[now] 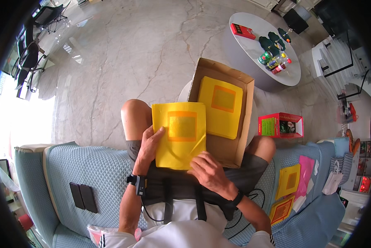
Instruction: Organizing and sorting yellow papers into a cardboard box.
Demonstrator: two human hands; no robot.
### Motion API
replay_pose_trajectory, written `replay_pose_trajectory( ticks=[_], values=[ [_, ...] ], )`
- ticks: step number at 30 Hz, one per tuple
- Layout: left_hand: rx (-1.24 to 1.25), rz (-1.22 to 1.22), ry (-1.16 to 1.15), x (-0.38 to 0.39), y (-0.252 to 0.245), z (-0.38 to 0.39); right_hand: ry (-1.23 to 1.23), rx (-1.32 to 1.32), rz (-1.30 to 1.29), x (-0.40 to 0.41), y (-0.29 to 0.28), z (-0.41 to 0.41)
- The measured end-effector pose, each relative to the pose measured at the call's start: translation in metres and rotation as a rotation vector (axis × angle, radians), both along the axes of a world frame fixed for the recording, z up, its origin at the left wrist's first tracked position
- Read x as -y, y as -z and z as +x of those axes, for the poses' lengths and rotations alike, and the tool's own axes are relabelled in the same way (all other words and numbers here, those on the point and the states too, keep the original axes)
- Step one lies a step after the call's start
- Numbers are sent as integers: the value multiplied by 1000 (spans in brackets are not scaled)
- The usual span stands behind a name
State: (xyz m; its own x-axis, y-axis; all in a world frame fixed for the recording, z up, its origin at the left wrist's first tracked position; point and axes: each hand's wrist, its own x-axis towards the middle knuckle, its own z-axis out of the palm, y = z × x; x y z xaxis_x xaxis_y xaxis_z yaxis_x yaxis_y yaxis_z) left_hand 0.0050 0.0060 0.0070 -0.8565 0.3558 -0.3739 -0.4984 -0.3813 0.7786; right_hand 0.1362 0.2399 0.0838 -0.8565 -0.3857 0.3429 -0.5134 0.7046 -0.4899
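A stack of yellow joss paper sheets [182, 155], with an orange square and a dull gold centre on top, lies over my lap. My left hand [149, 144] holds its left edge, thumb on top. At the lower right corner, my right hand [208, 172] grips the paper with curled fingers; creases run across the sheet there. Exactly how many sheets the right fingers hold is hidden. Just beyond, to the right, an open cardboard box [225, 152] rests tilted across my right thigh and a round white surface. Inside the box is another stack of similar yellow sheets [219, 124].
Pieces of yellow paper [287, 181] and a pink bag [305, 169] lie on the blue sofa [105, 167] at right. Two dark phones [83, 197] lie at left. A red carton [268, 127] stands on the floor. Bottles and a can [265, 57] stand on an oval table [250, 46].
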Motion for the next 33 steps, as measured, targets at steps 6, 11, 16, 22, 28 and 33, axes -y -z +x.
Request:
replay_pose_trajectory(
  ticks=[6, 11, 16, 22, 28, 33],
  values=[
    [-26, -41, -11, 0, 1, 1, 377, 129, -312, -11, 13, -27],
    [-43, -22, -7, 0, 6, 1, 631, 391, -460, -25, 46, -54],
    [-45, 15, -19, 1, 6, 0, 611, 592, -592, -29, 63, -63],
    [-42, 32, -16, 4, 5, 0, 527, 724, -1142, -26, 49, -69],
    [-87, 30, -35, -14, -30, -5, 572, 504, -1200, -29, 32, -72],
    [-200, 48, -83, -31, -50, -14, 498, 659, -1219, -30, 7, -63]
  ],
)
